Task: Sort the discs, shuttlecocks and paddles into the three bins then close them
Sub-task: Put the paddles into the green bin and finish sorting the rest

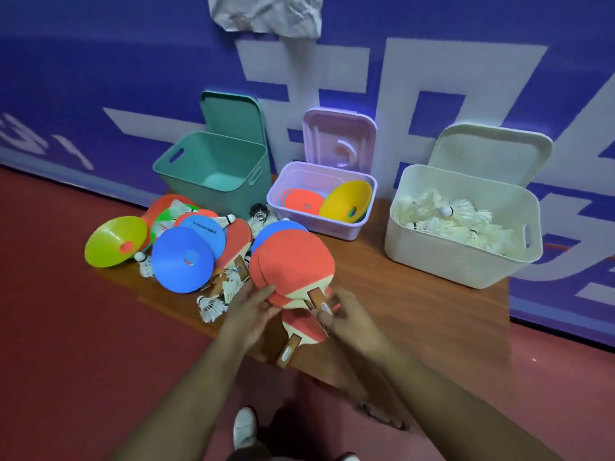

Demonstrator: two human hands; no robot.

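Note:
Red paddles (293,261) lie stacked at the middle of the wooden bench, and both hands are on them. My left hand (251,311) grips the stack's lower left edge. My right hand (346,314) pinches the top paddle's handle (316,299). Another red paddle (301,331) lies below, between the hands. A mixed pile to the left holds a blue disc (181,259), a yellow-green disc (114,241), more paddles and shuttlecocks (211,306). The green bin (213,168) is empty. Discs (346,202) fill the pink bin (332,224). The white bin (462,241) holds shuttlecocks.
Each bin's lid leans upright behind it against the blue wall: green lid (233,114), pink lid (339,141), white lid (492,151). The bench (416,294) stands on a red floor. My shoe (244,427) shows below the front edge.

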